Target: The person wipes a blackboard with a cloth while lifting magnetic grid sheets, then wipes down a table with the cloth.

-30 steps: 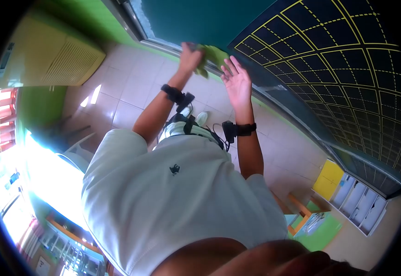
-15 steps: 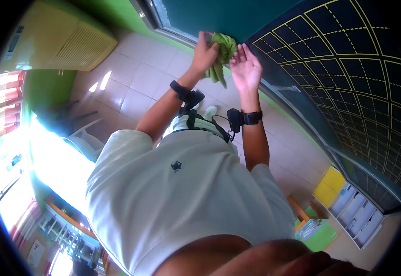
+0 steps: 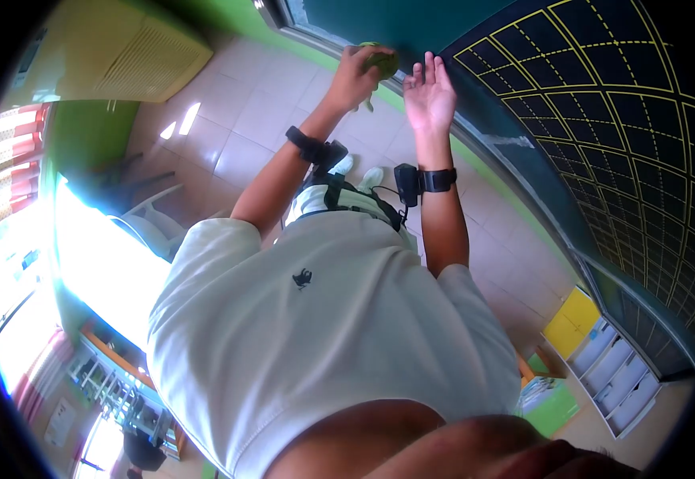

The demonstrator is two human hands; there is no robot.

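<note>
A green cloth [image 3: 381, 64] is bunched up in my left hand [image 3: 357, 76], whose fingers are closed around it. The cloth is close to the lower metal frame of the dark green chalkboard [image 3: 411, 32]; whether they touch I cannot tell. A small end of cloth hangs below my fingers. My right hand [image 3: 430, 100] is just to the right, palm turned toward me and fingers stretched out and apart, with nothing in it. It is beside the board's lower edge. Each wrist wears a black strap with a small black box.
Yellow grid lines cover the board's dark panel [image 3: 603, 120] on the right. A pale yellow cabinet-like unit [image 3: 136, 56] stands at the left. A white chair [image 3: 152, 223] is near the bright window. Low white shelves [image 3: 611, 367] and a yellow panel [image 3: 572, 323] are at lower right.
My left hand has moved slightly up with the cloth, which now looks more bunched, with less hanging down. My right hand has risen slightly and its fingers are straighter.
</note>
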